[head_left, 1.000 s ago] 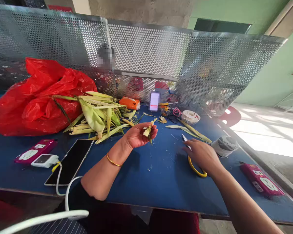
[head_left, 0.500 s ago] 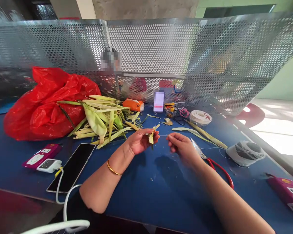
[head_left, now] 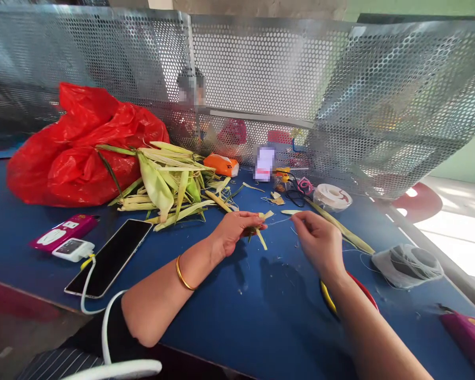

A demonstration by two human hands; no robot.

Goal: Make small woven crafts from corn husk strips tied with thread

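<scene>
Nearest, a thick white cable (head_left: 114,368) loops beside the near edge of the blue tabletop (head_left: 237,306), at its left part. By the right edge, toward the near corner, lies a glossy purple oblong case (head_left: 467,335), cut off by the frame. Curved yellow and red handles (head_left: 329,298) show on either side of the right forearm, which hides the rest of that tool. Toward the left end lies a black flat-screened phone (head_left: 110,258); just beyond its left side are a white block with a small dark display (head_left: 73,249) and a purple case with a white pattern (head_left: 65,228).

Over the middle, the left hand (head_left: 237,232), a gold bangle (head_left: 181,274) on its wrist, pinches pale yellow-green husk strips (head_left: 262,240) between thumb and fingers. The right hand (head_left: 320,240) pinches a thin clear thread (head_left: 279,221) between thumb and forefinger, its other fingers curled; the thread stretches between the hands. Near the right edge sits a spool of clear line with a dark core (head_left: 407,264).

Farther off, a heap of green and yellow corn husks (head_left: 158,184) lies against a bulging red plastic bag (head_left: 87,148) on the left. Beyond are a white round roll (head_left: 332,197), an orange soft packet (head_left: 220,164) and an upright lit screen (head_left: 264,163). A perforated metal partition (head_left: 253,68) stands along the far edge, a person partly visible through it.
</scene>
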